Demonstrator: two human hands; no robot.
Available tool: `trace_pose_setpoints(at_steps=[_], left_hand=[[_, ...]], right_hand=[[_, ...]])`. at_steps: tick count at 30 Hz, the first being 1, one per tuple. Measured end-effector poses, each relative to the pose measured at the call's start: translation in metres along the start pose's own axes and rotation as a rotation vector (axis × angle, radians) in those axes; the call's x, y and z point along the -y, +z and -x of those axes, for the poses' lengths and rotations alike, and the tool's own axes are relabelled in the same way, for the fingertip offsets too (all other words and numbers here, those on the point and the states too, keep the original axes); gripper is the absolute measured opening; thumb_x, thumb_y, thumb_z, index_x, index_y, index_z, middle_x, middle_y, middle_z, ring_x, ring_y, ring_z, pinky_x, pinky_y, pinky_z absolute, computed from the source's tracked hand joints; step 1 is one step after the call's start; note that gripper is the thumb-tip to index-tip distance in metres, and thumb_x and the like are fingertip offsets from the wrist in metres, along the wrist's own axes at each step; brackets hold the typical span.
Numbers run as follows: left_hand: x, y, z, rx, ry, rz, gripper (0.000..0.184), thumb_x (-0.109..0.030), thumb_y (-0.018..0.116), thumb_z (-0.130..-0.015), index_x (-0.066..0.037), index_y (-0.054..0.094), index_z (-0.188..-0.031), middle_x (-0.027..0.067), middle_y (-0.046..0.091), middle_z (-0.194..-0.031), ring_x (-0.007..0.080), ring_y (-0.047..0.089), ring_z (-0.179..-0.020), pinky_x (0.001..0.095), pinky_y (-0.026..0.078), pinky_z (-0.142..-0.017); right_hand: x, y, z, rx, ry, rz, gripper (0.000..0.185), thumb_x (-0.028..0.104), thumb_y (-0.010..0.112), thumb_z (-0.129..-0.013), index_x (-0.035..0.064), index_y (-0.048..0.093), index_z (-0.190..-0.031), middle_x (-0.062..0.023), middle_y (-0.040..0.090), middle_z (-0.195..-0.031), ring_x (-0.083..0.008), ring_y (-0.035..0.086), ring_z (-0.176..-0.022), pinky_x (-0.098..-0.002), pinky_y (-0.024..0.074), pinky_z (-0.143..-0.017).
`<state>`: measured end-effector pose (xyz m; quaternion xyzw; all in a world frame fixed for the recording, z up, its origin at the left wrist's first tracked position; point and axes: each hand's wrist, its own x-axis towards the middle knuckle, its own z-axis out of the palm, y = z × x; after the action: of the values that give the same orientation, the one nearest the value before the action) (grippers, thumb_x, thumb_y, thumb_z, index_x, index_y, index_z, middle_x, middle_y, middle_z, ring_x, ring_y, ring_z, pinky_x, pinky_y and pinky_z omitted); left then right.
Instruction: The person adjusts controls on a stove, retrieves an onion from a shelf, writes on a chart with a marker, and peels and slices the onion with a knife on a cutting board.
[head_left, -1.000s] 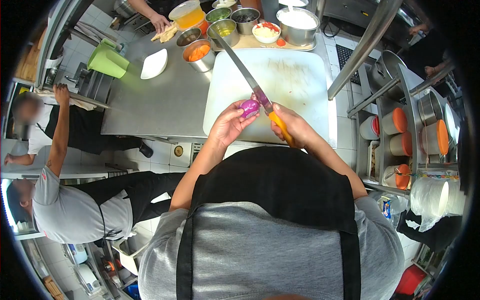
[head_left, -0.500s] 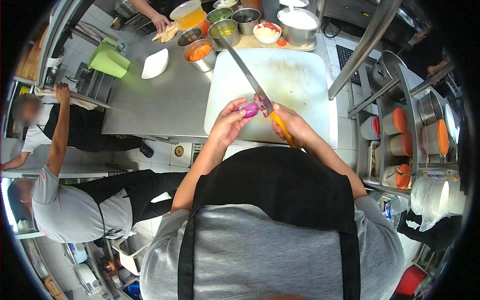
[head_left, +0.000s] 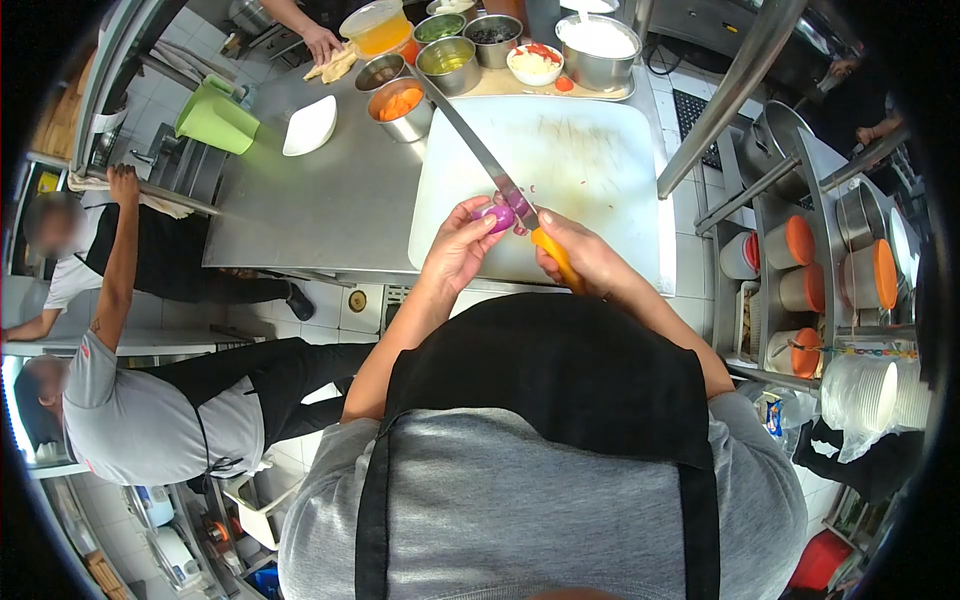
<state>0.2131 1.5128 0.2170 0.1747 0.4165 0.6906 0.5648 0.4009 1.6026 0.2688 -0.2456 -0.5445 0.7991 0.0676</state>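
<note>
My left hand [head_left: 460, 243] is closed around a small red onion [head_left: 492, 216], held above the near edge of the white cutting board [head_left: 600, 190]. Wrapped round the yellow handle of a long knife [head_left: 470, 140] is my right hand [head_left: 580, 250]. The blade points up and to the left, and its part near the handle lies against the onion's right end. Small purple onion bits show beside the blade, some on the board.
Beyond the board stand metal containers [head_left: 447, 66], a white bowl [head_left: 535, 65] and a tub of orange liquid [head_left: 376, 30]. A white dish [head_left: 310, 127] lies on the steel table [head_left: 290, 210]. Two people stand at left; another person's hand [head_left: 322, 44] touches something pale. Shelves fill the right.
The knife tip has swung left and the blade has moved across the onion's right end. My right hand has shifted slightly left. More onion bits show by the blade.
</note>
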Motion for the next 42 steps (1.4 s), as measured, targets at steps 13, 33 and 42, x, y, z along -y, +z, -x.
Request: trace_pose_setpoints(at_steps=[13,33,42], left_hand=[[-0.007,0.001,0.001,0.126,-0.003,0.053,0.046,-0.007,0.06,-0.082,0.003,0.042,-0.123,0.0141,0.054,-0.115,0.0224,0.056,-0.106,0.0325,0.047,-0.094],[-0.003,0.004,-0.031,0.361,-0.152,0.063,0.051,-0.018,0.054,-0.09,0.003,0.036,-0.133,0.0178,0.053,-0.119,0.0339,0.049,-0.116,0.0359,0.043,-0.098],[0.048,0.092,0.016,0.476,-0.243,-0.05,0.058,-0.015,0.056,-0.089,0.007,0.028,-0.136,0.0197,0.048,-0.124,0.0364,0.049,-0.115,0.0355,0.044,-0.097]], right_hand=[[-0.008,-0.01,-0.011,-0.096,0.048,-0.034,0.042,0.052,0.035,-0.094,0.0104,0.044,-0.09,-0.0022,0.043,-0.06,-0.0119,0.04,-0.051,-0.0249,0.0345,-0.046],[-0.027,-0.037,0.144,-0.617,-0.195,-0.396,0.05,0.049,0.032,-0.096,0.0086,0.046,-0.071,-0.0018,0.041,-0.058,-0.0114,0.04,-0.05,-0.0244,0.0358,-0.049],[-0.148,-0.061,0.395,-1.309,-0.062,-0.241,0.045,0.049,0.034,-0.095,0.0104,0.045,-0.076,0.0002,0.043,-0.058,-0.0081,0.039,-0.047,-0.0212,0.0322,-0.044]])
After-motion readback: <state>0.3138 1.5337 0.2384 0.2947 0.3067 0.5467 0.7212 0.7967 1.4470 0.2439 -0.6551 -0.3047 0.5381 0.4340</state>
